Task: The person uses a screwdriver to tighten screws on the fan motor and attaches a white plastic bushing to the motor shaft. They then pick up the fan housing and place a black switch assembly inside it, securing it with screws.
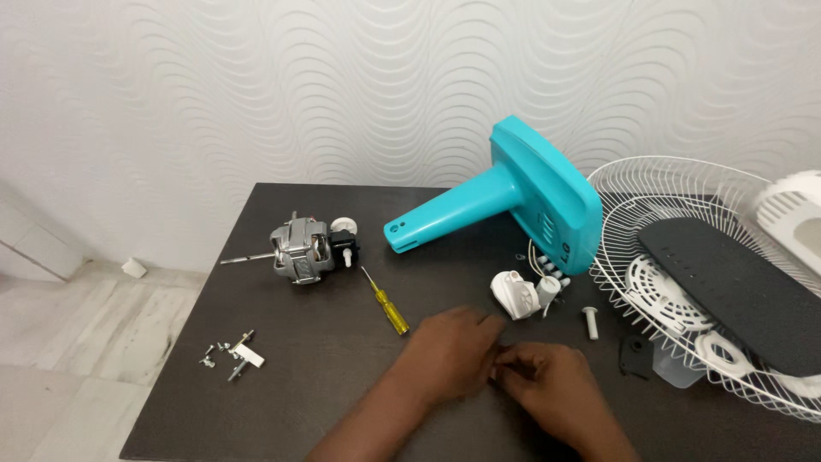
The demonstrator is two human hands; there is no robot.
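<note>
Hands: left hand (pixel 449 352) touching right hand (pixel 552 389) | screwdriver (pixel 385 301) just beside, ungripped

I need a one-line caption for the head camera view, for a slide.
Two hands, left and right, meet over a dark table beside a teal fan base, motor and screwdriver.

Wall (pixel 256 77) behind the table: white, embossed w/ a repeating wavy ripple pattern, evenly lit, no hard shadows. Table (pixel 256 393): dark brown, matte top w/ faint grain, rectangular; back edge sits just in front of the wall, back-left corner and left edge both in view, left edge running down toward the front. Floor (pixel 68 359) left of the table: pale marble-look tiles w/ thin joints. Plain white skirting strip (pixel 34 248) low at far left. Small white scrap (pixel 133 268) on the floor by the wall base.
</note>
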